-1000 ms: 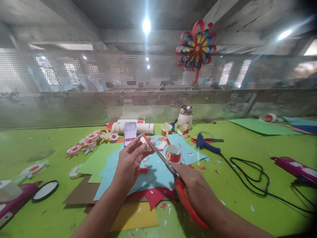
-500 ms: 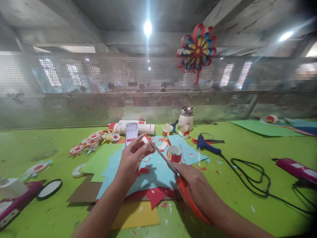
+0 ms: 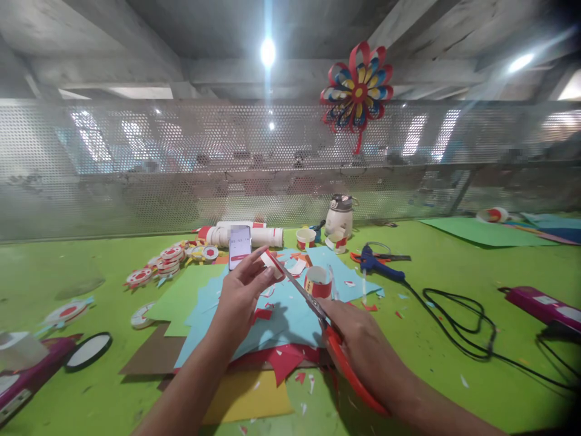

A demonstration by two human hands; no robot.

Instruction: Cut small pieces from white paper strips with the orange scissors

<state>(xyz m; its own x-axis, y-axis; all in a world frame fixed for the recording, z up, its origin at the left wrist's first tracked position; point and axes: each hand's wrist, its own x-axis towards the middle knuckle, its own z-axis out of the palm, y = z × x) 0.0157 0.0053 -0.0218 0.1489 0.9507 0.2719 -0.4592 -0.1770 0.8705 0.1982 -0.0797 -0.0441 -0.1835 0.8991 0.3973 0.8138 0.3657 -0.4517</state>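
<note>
Between the thumb and fingers of my left hand [image 3: 242, 290] is a small white paper piece with a red edge [image 3: 271, 264]. My right hand [image 3: 358, 336] is closed round the red handles of a pair of scissors [image 3: 347, 369]. The blades point up and left, and their tips meet the paper piece's right side. Below both hands lie light blue paper sheets [image 3: 218, 333] strewn with red and white scraps. A cut red-and-white paper cup [image 3: 318, 283] stands just beyond the scissors.
A phone [image 3: 239, 247] leans against stacked white cups [image 3: 267, 236]. Decorated red-and-white discs [image 3: 171, 253] lie to the left. On the right are a blue glue gun [image 3: 381, 266] with a black cable and a purple power strip [image 3: 544, 307]. A bottle [image 3: 339, 217] stands behind.
The paper piece has tilted slightly in my left hand, showing more of a curve. Both hands and the scissors hold nearly the same place, while the whole view has shifted slightly.
</note>
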